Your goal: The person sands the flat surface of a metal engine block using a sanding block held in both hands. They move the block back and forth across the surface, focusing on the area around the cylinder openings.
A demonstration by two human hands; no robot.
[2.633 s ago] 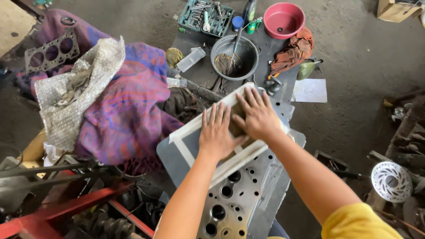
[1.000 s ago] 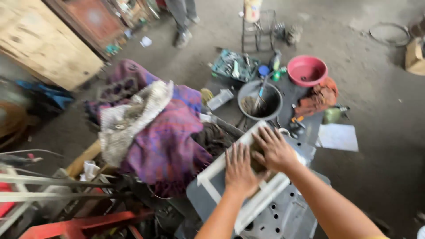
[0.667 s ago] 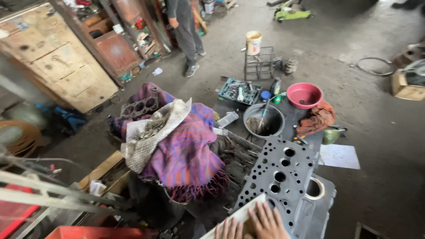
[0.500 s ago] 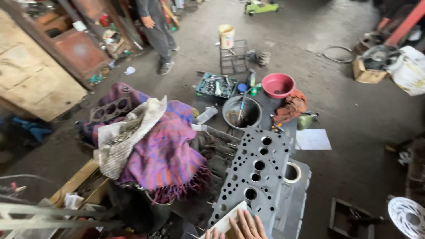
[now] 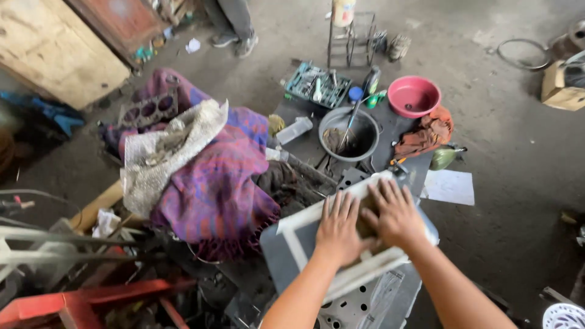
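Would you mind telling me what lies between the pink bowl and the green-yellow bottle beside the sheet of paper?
In the head view, a crumpled orange rag lies between the pink bowl and the bottle.

place: engine repair workshop | evidence: socket tray [image 5: 317, 85], head gasket [image 5: 148, 109], oily concrete floor [image 5: 499, 152]

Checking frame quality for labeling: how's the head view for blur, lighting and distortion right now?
Head view: fairly sharp at the middle, left hand and right hand readable on the white frame; lower-left clutter smeared by motion blur; light soft and even, no hard shadows or glare; wide-angle stretch toward the edges; the pink basin is crisp.
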